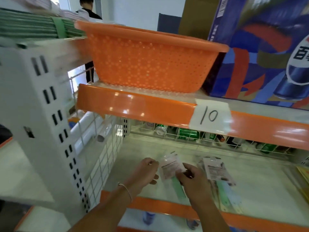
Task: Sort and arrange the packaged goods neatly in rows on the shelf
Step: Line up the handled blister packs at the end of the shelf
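Both forearms reached forward side by side. The left hand (145,171) had its fingers curled, a thin bracelet at its wrist; the right hand (192,177) pinched with bent fingers.

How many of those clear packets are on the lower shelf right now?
2 that I can make out: one packet held between both hands, another packet lying to its right. Blur may hide more stacked underneath.

The print on the packet (172,166) between my hands is too blurred to read. My right hand (192,178) covers its lower corner. Right of the packet, the pile (217,171) smears together, so I cannot count it. Behind the packet, the bottles (187,133) are half hidden under the orange rail (133,106).
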A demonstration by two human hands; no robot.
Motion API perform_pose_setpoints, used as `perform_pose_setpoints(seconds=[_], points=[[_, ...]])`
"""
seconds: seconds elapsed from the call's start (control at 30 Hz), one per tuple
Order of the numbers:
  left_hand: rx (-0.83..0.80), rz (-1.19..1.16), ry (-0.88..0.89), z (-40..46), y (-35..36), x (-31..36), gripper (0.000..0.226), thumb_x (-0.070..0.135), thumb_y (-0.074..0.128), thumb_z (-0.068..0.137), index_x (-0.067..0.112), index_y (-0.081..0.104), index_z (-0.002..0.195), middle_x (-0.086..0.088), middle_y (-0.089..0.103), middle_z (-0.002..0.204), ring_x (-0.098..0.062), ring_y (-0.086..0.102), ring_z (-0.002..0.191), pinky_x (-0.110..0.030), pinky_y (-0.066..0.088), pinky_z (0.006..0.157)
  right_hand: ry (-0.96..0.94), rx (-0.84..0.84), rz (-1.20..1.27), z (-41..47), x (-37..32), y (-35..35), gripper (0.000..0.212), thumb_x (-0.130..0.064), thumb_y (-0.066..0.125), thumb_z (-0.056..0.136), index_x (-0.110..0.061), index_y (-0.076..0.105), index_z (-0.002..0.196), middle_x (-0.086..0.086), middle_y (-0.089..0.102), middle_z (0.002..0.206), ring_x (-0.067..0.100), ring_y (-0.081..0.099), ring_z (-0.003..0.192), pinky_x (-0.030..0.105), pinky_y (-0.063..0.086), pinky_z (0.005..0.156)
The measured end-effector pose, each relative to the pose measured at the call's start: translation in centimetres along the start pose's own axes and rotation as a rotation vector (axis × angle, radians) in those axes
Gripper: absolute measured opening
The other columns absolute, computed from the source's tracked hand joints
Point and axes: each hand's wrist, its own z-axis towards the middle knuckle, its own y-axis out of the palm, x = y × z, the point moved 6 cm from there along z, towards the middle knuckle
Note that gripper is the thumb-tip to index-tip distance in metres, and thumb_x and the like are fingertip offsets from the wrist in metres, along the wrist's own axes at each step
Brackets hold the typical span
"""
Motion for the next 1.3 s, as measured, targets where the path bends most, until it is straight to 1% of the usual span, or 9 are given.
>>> perform_pose_setpoints(seconds=[0.27, 0.5, 0.6, 0.7, 0.83, 0.9, 1.07, 1.17, 1.3], points=[[-0.167, -0.199, 0.037, -1.0, -1.6, -0.1, 0.05, 0.058, 0.036, 0.095, 0.021, 0.065, 0.111, -0.007, 0.065, 0.119, -0.026, 0.062, 0.109, -0.042, 0.053, 0.093, -0.533, 0.174, -0.363, -3.0, -4.0, 4.7, 0.018, -0.012, 0.078, 0.073, -0.022, 0.078, 0.087, -0.008, 0.063, 0.08, 0.005, 0.059, 0.074, 0.005, 0.042, 0.066], [-0.068, -0.189, 0.185, -0.3, -2.3, 0.9, 0.027, 0.019, 0.045, 0.101, 0.001, 0.065, 0.103, -0.018, 0.071, 0.098, -0.025, 0.068, 0.083, -0.043, 0.054, 0.077, -0.834, 0.238, -0.523, -2.8, -5.3, 5.4, 0.033, -0.013, 0.081, 0.058, -0.023, 0.078, 0.09, -0.002, 0.064, 0.096, 0.014, 0.05, 0.093, 0.018, 0.042, 0.079], [0.05, -0.174, 0.198, 0.3, -2.7, 0.9, 0.024, 0.013, 0.046, 0.1, 0.004, 0.067, 0.094, -0.017, 0.07, 0.089, -0.024, 0.065, 0.071, -0.037, 0.053, 0.06, -0.749, 0.138, -0.451, -2.1, -4.8, 5.3, 0.033, -0.035, 0.077, 0.065, -0.028, 0.076, 0.097, -0.007, 0.061, 0.11, 0.011, 0.052, 0.103, 0.02, 0.043, 0.088], [0.177, -0.161, 0.167, 0.9, -3.4, 0.8, 0.027, 0.012, 0.045, 0.099, 0.006, 0.066, 0.084, -0.014, 0.069, 0.081, -0.021, 0.061, 0.063, -0.034, 0.049, 0.053, -0.462, 0.073, -0.299, -0.8, -2.9, 3.9, 0.047, -0.046, 0.072, 0.076, -0.034, 0.064, 0.12, -0.011, 0.049, 0.126, 0.005, 0.049, 0.117, 0.016, 0.043, 0.094], [0.236, -0.115, 0.118, 1.1, -3.8, 0.7, 0.029, 0.014, 0.046, 0.099, 0.003, 0.069, 0.084, -0.01, 0.07, 0.072, -0.02, 0.059, 0.056, -0.036, 0.049, 0.056, 0.031, -0.203, 0.121, 0.7, -0.8, 4.3, 0.059, -0.025, 0.072, 0.086, -0.035, 0.043, 0.136, -0.001, 0.065, 0.11, 0.017, 0.069, 0.09, 0.023, 0.056, 0.069], [0.244, -0.078, 0.11, 1.2, -3.8, 0.3, 0.029, 0.016, 0.049, 0.098, 0.005, 0.071, 0.083, -0.016, 0.071, 0.077, -0.023, 0.06, 0.057, -0.039, 0.05, 0.057, 0.03, -0.273, 0.191, 1.0, -0.7, 5.2, 0.062, -0.009, 0.069, 0.088, -0.033, 0.04, 0.137, 0.006, 0.073, 0.087, 0.022, 0.071, 0.078, 0.028, 0.057, 0.068], [0.38, 0.084, 0.145, 0.8, -5.5, -1.3, 0.023, 0.022, 0.046, 0.099, 0.015, 0.067, 0.103, -0.001, 0.069, 0.096, -0.016, 0.065, 0.084, -0.032, 0.057, 0.072, 0.0, -0.241, 0.101, 2.2, 0.4, 7.5, 0.055, -0.002, 0.067, 0.086, -0.025, 0.049, 0.133, 0.011, 0.069, 0.075, 0.022, 0.07, 0.071, 0.031, 0.056, 0.065], [0.482, 0.43, 0.255, -0.5, -6.9, -2.2, 0.036, 0.018, 0.042, 0.1, 0.015, 0.05, 0.135, -0.001, 0.059, 0.123, -0.01, 0.056, 0.11, -0.01, 0.038, 0.088, 0.019, -0.232, -0.077, 3.2, 1.6, 9.1, 0.054, -0.01, 0.067, 0.085, -0.027, 0.052, 0.134, 0.002, 0.07, 0.078, 0.016, 0.069, 0.072, 0.038, 0.059, 0.07], [0.446, 0.758, 0.254, -0.7, -7.4, -4.5, 0.05, 0.021, 0.034, 0.1, 0.013, 0.029, 0.149, -0.005, 0.031, 0.154, -0.018, 0.023, 0.144, -0.021, 0.016, 0.115, -0.074, -0.216, -0.25, 3.3, 1.3, 10.9, 0.053, -0.019, 0.063, 0.086, -0.027, 0.049, 0.136, -0.004, 0.071, 0.079, 0.008, 0.066, 0.075, 0.028, 0.055, 0.07]])
